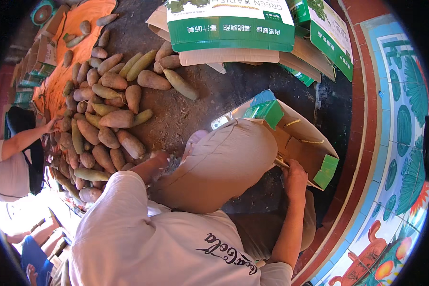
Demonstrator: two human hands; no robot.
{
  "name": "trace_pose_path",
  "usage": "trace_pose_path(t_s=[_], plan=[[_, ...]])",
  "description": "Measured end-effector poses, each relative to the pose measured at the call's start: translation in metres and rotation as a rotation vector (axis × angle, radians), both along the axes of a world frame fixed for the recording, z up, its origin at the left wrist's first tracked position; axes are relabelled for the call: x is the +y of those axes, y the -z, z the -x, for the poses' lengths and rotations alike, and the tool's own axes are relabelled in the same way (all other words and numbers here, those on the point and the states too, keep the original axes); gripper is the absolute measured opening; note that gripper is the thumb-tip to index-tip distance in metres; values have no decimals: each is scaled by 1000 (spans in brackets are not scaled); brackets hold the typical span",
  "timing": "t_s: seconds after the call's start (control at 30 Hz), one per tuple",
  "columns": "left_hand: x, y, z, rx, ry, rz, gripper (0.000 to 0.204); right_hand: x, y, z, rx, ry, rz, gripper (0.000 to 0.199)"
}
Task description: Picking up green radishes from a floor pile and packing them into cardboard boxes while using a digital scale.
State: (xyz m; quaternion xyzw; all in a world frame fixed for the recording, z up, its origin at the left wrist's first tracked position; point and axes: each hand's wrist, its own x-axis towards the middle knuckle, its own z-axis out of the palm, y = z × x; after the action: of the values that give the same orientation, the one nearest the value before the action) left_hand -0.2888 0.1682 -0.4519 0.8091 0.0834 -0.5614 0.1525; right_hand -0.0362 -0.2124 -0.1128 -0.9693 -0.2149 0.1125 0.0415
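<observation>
My right hand [294, 177] is closed round the near edge of an open cardboard box [306, 151], which has green corner flaps and a cord handle. My left hand [158, 161] is low beside my bent knee, at the right edge of a heap of soil-covered radishes [117, 119]. Its fingers are blurred and partly hidden, so I cannot make out whether they hold anything. Some radishes are pale green, others brown with dirt. My knee [224, 157] covers part of the box's left side.
Green-and-white printed cartons [231, 35] lie stacked at the far side. A tiled wall with a painted mural [395, 143] runs along the right. At the left, another person's hand [54, 125] touches the heap. An orange sheet [62, 66] lies beyond.
</observation>
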Motion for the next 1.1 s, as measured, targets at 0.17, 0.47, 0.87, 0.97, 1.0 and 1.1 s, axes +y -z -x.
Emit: trace_pose_path(t_s=[0.17,0.47,0.87,0.97,1.0,1.1], plan=[[49,-103,-38,-391,-99,-509,40,-6,2,0,29,23,17,24],[86,-124,-62,-600,-147,-566,48,-3,2,0,-1,12,45,29],[113,-81,-123,-228,-60,-504,71,-1,4,0,-27,-7,-6,27],[101,-84,-116,-180,217,-487,54,2,-1,-2,-28,-5,-33,27],[102,-79,-105,-180,218,-494,54,4,-3,-3,-26,-10,-35,26],[105,-57,-76,-258,84,-486,42,7,-2,-6,-36,-27,-46,25]])
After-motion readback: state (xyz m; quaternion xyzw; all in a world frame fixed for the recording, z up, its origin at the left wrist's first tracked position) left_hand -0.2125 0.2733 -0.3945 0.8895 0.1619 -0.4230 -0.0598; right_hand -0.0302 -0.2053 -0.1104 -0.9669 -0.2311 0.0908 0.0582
